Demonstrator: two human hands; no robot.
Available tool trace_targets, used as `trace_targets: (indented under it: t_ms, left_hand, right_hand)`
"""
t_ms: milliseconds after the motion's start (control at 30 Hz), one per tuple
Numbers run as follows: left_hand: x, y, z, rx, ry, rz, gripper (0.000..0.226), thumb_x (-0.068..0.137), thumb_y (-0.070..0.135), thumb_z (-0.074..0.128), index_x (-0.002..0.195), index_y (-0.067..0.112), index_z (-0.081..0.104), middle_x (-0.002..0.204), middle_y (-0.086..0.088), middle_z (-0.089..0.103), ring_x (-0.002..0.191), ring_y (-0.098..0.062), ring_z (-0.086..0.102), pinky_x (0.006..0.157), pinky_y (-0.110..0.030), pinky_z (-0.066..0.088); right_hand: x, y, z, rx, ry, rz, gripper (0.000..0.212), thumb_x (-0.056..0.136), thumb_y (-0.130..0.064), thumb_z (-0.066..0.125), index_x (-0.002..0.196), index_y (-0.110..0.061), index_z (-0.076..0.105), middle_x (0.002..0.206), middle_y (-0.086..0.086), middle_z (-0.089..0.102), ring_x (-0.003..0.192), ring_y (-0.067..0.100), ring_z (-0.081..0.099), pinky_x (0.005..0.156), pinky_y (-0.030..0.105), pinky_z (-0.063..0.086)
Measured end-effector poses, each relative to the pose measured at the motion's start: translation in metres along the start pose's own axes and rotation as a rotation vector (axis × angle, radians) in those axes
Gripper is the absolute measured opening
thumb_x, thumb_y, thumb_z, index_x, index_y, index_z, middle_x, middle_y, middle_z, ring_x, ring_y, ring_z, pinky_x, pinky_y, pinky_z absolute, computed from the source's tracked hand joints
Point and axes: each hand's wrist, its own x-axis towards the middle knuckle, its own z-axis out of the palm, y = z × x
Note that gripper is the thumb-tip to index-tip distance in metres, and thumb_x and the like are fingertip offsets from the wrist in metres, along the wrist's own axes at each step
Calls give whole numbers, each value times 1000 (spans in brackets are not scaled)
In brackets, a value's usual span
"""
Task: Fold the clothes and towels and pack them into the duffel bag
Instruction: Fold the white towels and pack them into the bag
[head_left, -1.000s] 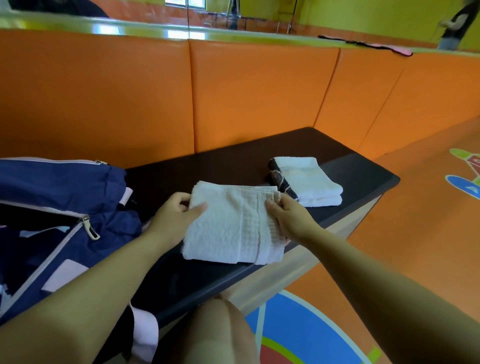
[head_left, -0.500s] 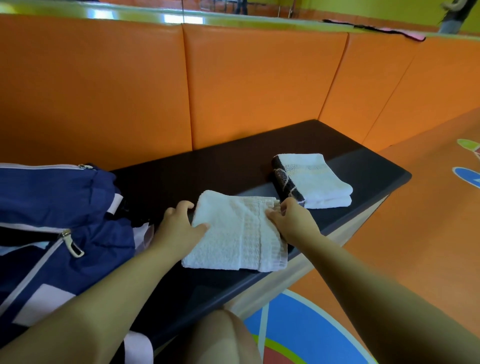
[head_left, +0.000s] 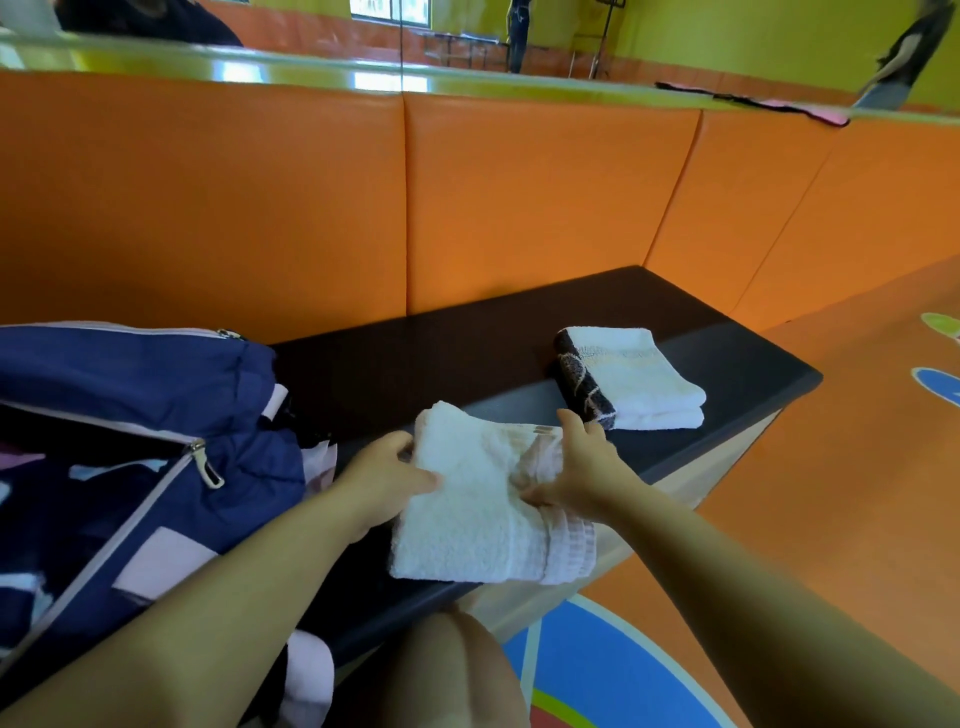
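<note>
White towel (head_left: 478, 499), folded into a thick rectangle, sits at the lower centre of the frame over the near part of the dark desk (head_left: 441, 353), its pale banded edge turned to the right. The left hand (head_left: 384, 483) grips its left side, thumb lying on top and the other fingers (head_left: 402, 441) curled round the edge. The right hand (head_left: 582, 473) grasps the banded side, thumb pressed into the top layer and fingers tucked round the far corner. Whether the towel rests on the desk or is raised just off it cannot be told.

At the left of the frame lies the navy duffel bag (head_left: 130, 415), unzipped, with pale trim and a metal zip pull (head_left: 208, 467) hanging at its opening; it is just beside the left forearm. Toward the right of the desk, apart from the hands, a second towel (head_left: 644, 379) lies folded, white with a dark patterned band along its left edge. Orange padded panels (head_left: 519, 208) rise behind the desk, and an orange floor (head_left: 857, 467) with coloured markings fills the lower right. A bare knee (head_left: 457, 670) shows at the bottom centre.
</note>
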Motion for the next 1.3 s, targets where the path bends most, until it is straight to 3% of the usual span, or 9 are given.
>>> trace_targets:
  t_ms: [167, 267, 367, 467, 600, 867, 1000, 1100, 1300]
  left_hand:
    - [-23, 0, -13, -27, -140, 233, 38, 81, 4, 67, 110, 27, 54, 109, -1, 62, 99, -16, 62, 83, -32, 54]
    - [-34, 3, -23, 15, -199, 330, 37, 80, -3, 66, 104, 24, 57, 107, -1, 65, 98, -12, 63, 79, -23, 53]
    - [-44, 7, -32, 61, -198, 381, 38, 78, -3, 68, 102, 25, 60, 105, 2, 66, 97, -4, 63, 82, -21, 51]
    - [-52, 7, -42, 37, -196, 352, 33, 82, 7, 69, 104, 28, 58, 98, 1, 67, 91, -9, 65, 84, -30, 52]
    - [-66, 10, -52, 28, -225, 240, 31, 76, 25, 68, 101, 38, 56, 99, -13, 63, 95, -30, 66, 80, -52, 55]
    - [-78, 22, -67, -239, -144, 89, 37, 86, -7, 53, 104, 24, 61, 95, -11, 63, 75, -23, 63, 50, -32, 49]
    - [-83, 30, -74, -371, -79, 8, 44, 84, -14, 41, 100, 22, 61, 98, -13, 64, 77, -27, 62, 50, -34, 52]
    - [-89, 35, -76, -462, -82, -47, 41, 85, -14, 40, 104, 19, 58, 104, -14, 61, 77, -27, 61, 47, -33, 53]
    - [-105, 38, -84, -422, -96, -8, 29, 87, 1, 52, 112, 16, 56, 111, -15, 62, 86, -28, 64, 54, -36, 55]
  right_hand:
    - [-10, -10, -11, -152, 76, -315, 118, 64, -41, 82, 149, -34, 0, 155, -5, 14, 142, 25, 7, 111, 55, 16]
    - [-13, -18, -18, -113, -34, -378, 103, 67, -36, 82, 148, -32, 19, 135, -9, 49, 129, 13, 33, 104, 44, 19]
    - [-18, -26, -17, -37, -47, -451, 33, 69, -27, 81, 96, -19, 63, 82, -4, 63, 77, 11, 54, 75, 34, 39]
    - [-27, -30, -18, 115, -38, -480, 26, 73, -19, 79, 68, -26, 55, 67, -7, 54, 62, 9, 50, 62, 30, 41]
    - [-33, -33, -19, 38, 120, -575, 22, 73, -24, 79, 85, -17, 61, 81, -2, 55, 74, 18, 52, 67, 38, 44]
    - [-58, -48, -23, -40, 42, -716, 44, 80, -16, 66, 121, -23, 54, 97, -20, 52, 86, 2, 47, 77, 21, 42]
    - [-81, -57, -22, 10, -179, -638, 86, 72, -42, 77, 141, -33, 28, 138, -10, 39, 122, 8, 37, 103, 28, 34]
    - [-84, -65, -8, -229, -63, -650, 122, 55, -62, 80, 148, -27, 9, 145, -7, 29, 129, 14, 29, 111, 35, 27]
    - [-70, -73, -4, -181, 191, -686, 66, 67, -47, 72, 124, -33, 41, 111, -8, 57, 100, 19, 54, 79, 40, 48]
